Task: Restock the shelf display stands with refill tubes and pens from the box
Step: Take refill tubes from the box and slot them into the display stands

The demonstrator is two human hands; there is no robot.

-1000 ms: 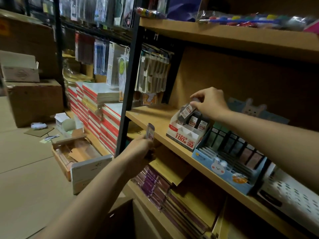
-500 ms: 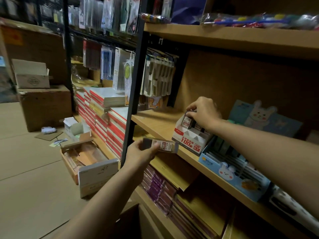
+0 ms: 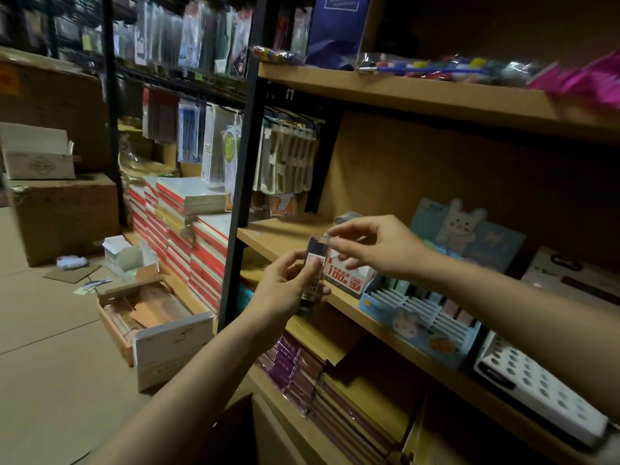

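Note:
My left hand (image 3: 285, 283) grips a dark refill tube (image 3: 313, 263) upright in front of the middle shelf, its label facing me. My right hand (image 3: 372, 248) reaches across from the right, and its thumb and forefinger pinch the tube's clear top end. Just behind the hands stands the red and white display stand (image 3: 349, 275) for lead refills on the wooden shelf (image 3: 278, 236). A blue rabbit-print display stand (image 3: 426, 317) with rows of slots sits to its right.
An open cardboard box (image 3: 147, 317) lies on the floor at the left beside stacked red-edged notebooks (image 3: 198, 243). A black shelf post (image 3: 241, 182) rises left of the hands. A white perforated case (image 3: 540, 394) sits far right. Purple packs (image 3: 292, 367) fill the lower shelf.
My right hand has left the red and white stand and come to the tube's top. My left hand has raised the tube and turned it upright. The view has shifted closer.

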